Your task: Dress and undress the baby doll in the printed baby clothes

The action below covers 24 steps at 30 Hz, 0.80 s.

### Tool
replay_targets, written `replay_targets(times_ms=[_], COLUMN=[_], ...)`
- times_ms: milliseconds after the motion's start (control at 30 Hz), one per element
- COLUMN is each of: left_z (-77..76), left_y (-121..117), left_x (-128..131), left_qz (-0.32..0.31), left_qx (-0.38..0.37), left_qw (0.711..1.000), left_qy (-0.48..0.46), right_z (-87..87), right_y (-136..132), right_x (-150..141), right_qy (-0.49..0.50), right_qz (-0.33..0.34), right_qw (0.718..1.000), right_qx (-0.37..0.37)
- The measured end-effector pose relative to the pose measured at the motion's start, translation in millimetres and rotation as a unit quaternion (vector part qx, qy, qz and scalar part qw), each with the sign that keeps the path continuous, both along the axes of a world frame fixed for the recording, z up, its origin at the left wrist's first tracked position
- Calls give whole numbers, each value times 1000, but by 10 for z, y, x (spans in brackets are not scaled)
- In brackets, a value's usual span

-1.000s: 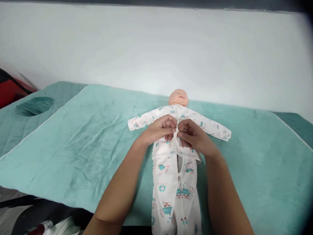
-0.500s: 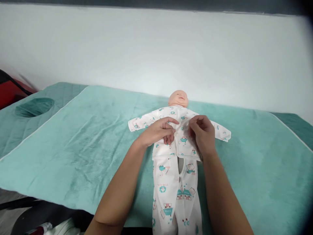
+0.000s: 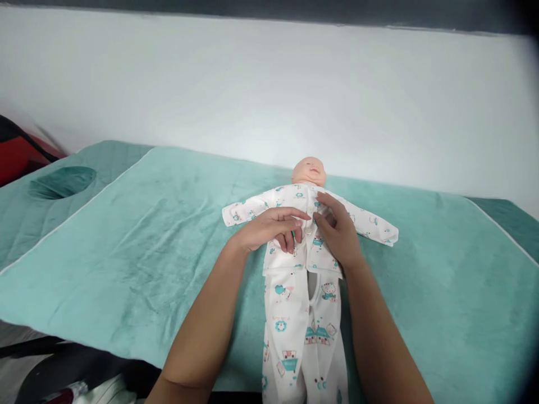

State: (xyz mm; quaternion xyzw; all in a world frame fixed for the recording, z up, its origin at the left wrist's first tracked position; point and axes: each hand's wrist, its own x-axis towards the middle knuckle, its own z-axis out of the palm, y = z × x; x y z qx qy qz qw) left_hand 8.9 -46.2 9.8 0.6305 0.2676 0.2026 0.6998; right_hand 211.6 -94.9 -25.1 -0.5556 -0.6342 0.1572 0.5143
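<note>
A baby doll (image 3: 309, 170) lies on its back in a white printed jacket (image 3: 290, 196) and matching pants (image 3: 286, 331). My left hand (image 3: 275, 227) rests on the jacket's left side, index finger stretched toward the front opening and the lower fingers bent loosely. On the opposite side my right hand (image 3: 337, 231) touches the chest, its thumb and index finger apart beside the buttoned edge. A small button (image 3: 309, 230) shows between the hands. Both sleeves are spread outward, and the fingers cover part of the jacket front.
The doll lies on a green padded bed cover (image 3: 126, 241) with a face hole (image 3: 63, 182) at the left. A white wall (image 3: 236, 84) rises behind the bed. A red and black object (image 3: 19, 151) stands at the far left, and a black seat (image 3: 54, 376) is at the lower left.
My right hand has moved left toward the jacket's middle, and its pinched fingers have spread apart. My left hand has barely shifted. The sleeve on the right is more exposed.
</note>
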Motion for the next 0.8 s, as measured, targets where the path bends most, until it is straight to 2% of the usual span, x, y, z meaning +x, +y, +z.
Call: replay_targets(times_ms=[100, 167, 233, 300, 367, 400, 467, 567, 667, 800], left_z=[-36, -89, -177, -294, -417, -474, -564, -627, -629, -627], left_y=[18, 50, 88, 102, 53, -3, -170, -472, -668, -712], left_x=[30, 62, 93, 99, 69, 39, -37, -159, -248, -292], left_qz=[8, 51, 152, 277, 377, 404, 405, 326, 275, 286], left_qx=[-10, -8, 17, 69, 135, 167, 211, 225, 202, 141], left_qw=[1000, 997, 982, 951, 914, 899, 888, 908, 932, 946], left_qy=[-15, -55, -111, -120, -64, -23, 58, 135, 120, 63], right_z=[-21, -23, -33, -67, -128, -165, -239, -316, -340, -320], right_y=[29, 34, 5, -79, -229, -328, -554, -888, -1094, -1161], right_x=[38, 40, 23, 4, 8, 23, 76, 171, 223, 214], right_qy=[-15, -15, -3, 26, 57, 67, 75, 60, 32, 72], right_qz=[33, 47, 40, 1, -64, -97, -135, -95, -28, -17], right_qw=[999, 998, 998, 999, 996, 993, 987, 983, 981, 981], right_qx=[-33, -42, -48, -33, -7, -4, -41, -146, -188, -180])
